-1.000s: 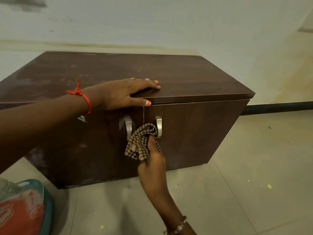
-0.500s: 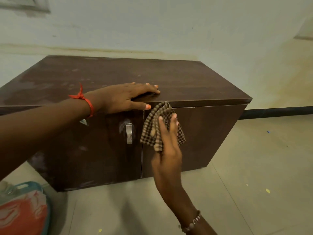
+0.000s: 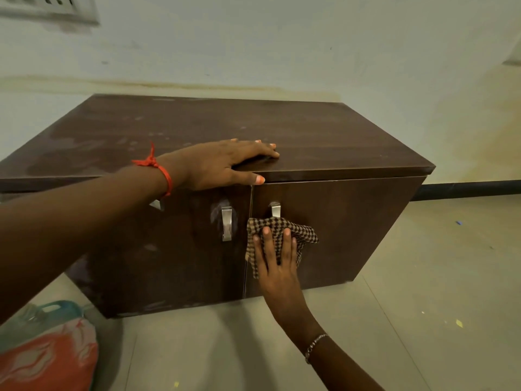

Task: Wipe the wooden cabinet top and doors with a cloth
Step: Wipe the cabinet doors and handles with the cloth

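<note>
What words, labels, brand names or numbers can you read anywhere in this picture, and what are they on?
None can be read.
cabinet: no label or brand on its top or doors; a pale tag under the left wrist is mostly hidden.
wall plate: dark marks, too blurred to read.
checked cloth: pattern only.
bag: red and white print, no legible lettering.

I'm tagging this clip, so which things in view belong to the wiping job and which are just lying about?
Job:
cabinet
right door
left door
cloth
right hand, pressing the cloth
left hand, flat on the cabinet

Lying about:
bag on the floor
wall plate
</note>
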